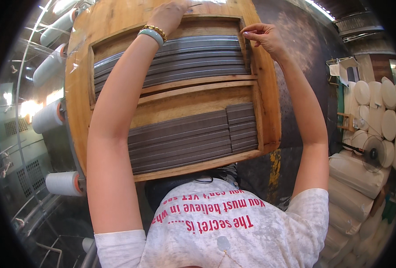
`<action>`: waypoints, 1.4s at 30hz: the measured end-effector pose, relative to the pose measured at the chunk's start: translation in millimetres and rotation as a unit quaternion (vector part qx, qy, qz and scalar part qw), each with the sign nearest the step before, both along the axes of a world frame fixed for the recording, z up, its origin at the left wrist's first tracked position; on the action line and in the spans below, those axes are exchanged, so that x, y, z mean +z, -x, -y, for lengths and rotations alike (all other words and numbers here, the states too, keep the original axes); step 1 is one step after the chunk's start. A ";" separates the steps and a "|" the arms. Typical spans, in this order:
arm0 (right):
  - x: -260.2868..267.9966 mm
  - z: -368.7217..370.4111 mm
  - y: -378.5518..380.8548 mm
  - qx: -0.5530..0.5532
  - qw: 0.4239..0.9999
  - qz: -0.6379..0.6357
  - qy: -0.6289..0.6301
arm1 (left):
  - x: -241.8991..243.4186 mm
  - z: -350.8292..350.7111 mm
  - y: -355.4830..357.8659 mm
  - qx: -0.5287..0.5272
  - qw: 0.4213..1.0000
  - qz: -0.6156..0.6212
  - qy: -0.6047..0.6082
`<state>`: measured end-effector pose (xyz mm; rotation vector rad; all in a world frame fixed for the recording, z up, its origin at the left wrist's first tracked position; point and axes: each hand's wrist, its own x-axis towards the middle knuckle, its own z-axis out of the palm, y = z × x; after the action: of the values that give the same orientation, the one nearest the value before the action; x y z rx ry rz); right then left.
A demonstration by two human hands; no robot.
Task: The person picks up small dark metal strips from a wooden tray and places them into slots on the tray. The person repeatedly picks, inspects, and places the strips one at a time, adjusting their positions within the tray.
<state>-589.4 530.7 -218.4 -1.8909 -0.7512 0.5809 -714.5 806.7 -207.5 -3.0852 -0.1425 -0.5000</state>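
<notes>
A wooden board (pixel 268 110) lies before me with two wood-framed compartments. The far compartment (pixel 198 81) holds closely packed rows of thin grey metal pieces (pixel 198 55). More such rows (pixel 181 135) lie in the near compartment (pixel 198 169), with a separate short block (pixel 242 127) of them at its right end. My left hand (pixel 166 16) rests near the far rim, its fingers partly hidden; a thin dark piece (pixel 194 5) shows beside the fingertips. At the far right corner, my right hand (pixel 265 38) has thumb and fingers pinched together; whether anything is between them is unclear.
White yarn cones (pixel 49 117) stand along a machine on the left. On the right are a black fan (pixel 373 154) and many pale fabric rolls (pixel 355 177). A dark floor (pixel 295 80) with a worn yellow line (pixel 275 171) runs beside the board.
</notes>
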 end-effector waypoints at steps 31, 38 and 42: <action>-11.4 20.4 114.5 -0.057 0.880 0.427 0.199 | -4.4 4.0 5.2 -0.002 1.000 0.003 0.009; -20.2 14.3 119.7 -0.080 0.912 0.342 0.211 | -3.3 4.3 6.5 0.001 1.000 0.003 0.014; -17.4 21.2 124.9 -0.086 0.898 0.393 0.176 | -4.4 2.9 6.0 0.006 1.000 0.006 0.018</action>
<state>-714.3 509.5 -235.8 -2.5310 -1.0091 -0.2210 -720.5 803.9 -211.9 -3.1149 -0.1709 -0.5201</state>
